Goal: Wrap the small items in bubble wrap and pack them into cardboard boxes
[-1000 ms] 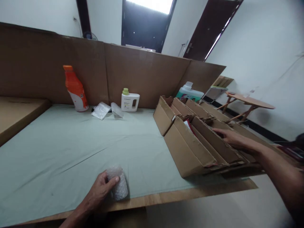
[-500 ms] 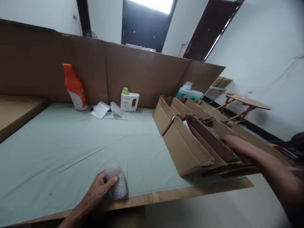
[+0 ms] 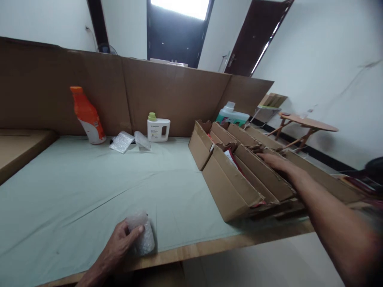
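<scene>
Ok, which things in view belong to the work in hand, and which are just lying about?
In use:
- bubble-wrapped packet, gripped by the left hand
- open cardboard bins, right hand at one

Probably just lying about:
- orange bottle
- white jug with green cap
- teal-liquid jug behind the bins

Unclear: bubble-wrap pieces at the back.

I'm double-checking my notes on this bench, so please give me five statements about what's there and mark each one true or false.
1. The left hand holds a bubble-wrapped packet. True.
2. The right hand lies flat on the pale cloth. False: it is at the cardboard boxes.
3. The white jug has a green cap. True.
4. The orange bottle stands right of the white jug in this view. False: it stands to the left.
5. The teal bottle is partly hidden behind the cardboard boxes. True.
</scene>
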A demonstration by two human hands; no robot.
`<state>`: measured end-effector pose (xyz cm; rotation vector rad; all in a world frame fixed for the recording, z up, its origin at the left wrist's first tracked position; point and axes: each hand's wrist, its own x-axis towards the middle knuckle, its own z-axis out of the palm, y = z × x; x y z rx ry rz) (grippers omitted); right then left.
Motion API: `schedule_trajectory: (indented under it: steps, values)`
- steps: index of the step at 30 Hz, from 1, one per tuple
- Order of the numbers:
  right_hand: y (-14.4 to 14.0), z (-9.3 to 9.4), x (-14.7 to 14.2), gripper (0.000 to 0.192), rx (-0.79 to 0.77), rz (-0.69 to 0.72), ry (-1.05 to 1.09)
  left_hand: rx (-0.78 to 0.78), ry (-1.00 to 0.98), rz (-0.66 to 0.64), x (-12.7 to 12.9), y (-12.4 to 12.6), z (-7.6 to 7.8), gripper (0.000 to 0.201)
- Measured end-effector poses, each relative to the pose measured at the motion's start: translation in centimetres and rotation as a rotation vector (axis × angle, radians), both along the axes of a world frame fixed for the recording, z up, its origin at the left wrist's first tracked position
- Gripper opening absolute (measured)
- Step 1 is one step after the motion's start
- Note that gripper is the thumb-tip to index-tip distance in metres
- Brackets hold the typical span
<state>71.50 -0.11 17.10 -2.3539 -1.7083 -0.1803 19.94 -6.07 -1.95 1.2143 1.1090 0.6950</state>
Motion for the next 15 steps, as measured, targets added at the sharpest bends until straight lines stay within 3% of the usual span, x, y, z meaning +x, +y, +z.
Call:
schedule_trajectory:
  steps: [2, 5, 7, 9, 10, 12, 14, 15]
  values:
    - [0.4, 0.2, -0.3, 0.021, -0.087, -0.045, 0.026, 0.011, -0.028, 0.026, 0.0, 0.0, 0.0, 0.057]
    - [-0.9, 2.4, -0.5, 0.025, -0.037, -0.231, -0.033, 0.007, -0.014, 0.029, -0.3, 0.0, -0.3, 0.055]
    - [-3.1, 4.5, -1.6, 0.033, 0.120, -0.383, -0.103, 0.027, 0.026, -0.017, -0.2, 0.1, 0.2, 0.050]
    - [-6.1, 6.0, -4.7, 0.032, 0.356, -0.402, -0.163, 0.196, 0.045, -0.095, 0.8, 0.1, 1.7, 0.041]
    - [-7.7, 6.3, -7.1, 0.029, 0.458, -0.306, -0.173, 0.338, 0.041, -0.134, 1.6, 0.0, 2.8, 0.036]
    - [-10.5, 5.5, -13.0, 0.018, 0.513, 0.017, -0.104, 0.658, 0.010, -0.202, 3.9, -0.4, 5.5, 0.027]
    - [-11.9, 3.6, -18.6, 0.012, 0.404, 0.443, 0.052, 0.889, -0.012, -0.312, 6.5, -0.9, 8.0, 0.021]
    - [-12.0, 2.7, -20.4, 0.012, 0.278, 0.673, 0.145, 0.940, -0.024, -0.385, 7.6, -1.1, 8.9, 0.020]
